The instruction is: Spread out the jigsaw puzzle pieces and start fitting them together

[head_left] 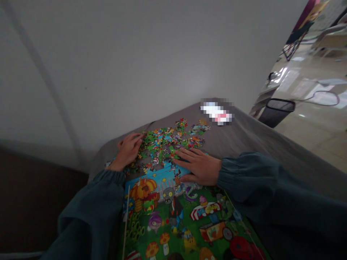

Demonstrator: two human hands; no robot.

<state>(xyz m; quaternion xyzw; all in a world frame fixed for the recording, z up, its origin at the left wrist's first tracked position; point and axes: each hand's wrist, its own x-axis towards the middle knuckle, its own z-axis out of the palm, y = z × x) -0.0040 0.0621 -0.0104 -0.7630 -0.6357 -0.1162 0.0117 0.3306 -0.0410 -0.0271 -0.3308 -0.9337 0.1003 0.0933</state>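
Note:
A heap of loose colourful puzzle pieces (pixel 170 141) lies on a grey cloth-covered table (pixel 244 137). My left hand (pixel 127 150) rests with curled fingers on the heap's left edge, touching pieces. My right hand (pixel 199 166) lies flat, fingers spread, on the top edge of a bright cartoon puzzle picture (pixel 179 220), with its fingertips at the heap's near edge. The picture stretches toward me between my dark teal sleeves. Whether either hand pinches a piece cannot be seen.
A small pixelated white and pink object (pixel 217 112) sits at the table's far corner. A white wall rises behind the table. To the right are a shiny floor, a dark bin (pixel 279 112) and a cable loop (pixel 325 97).

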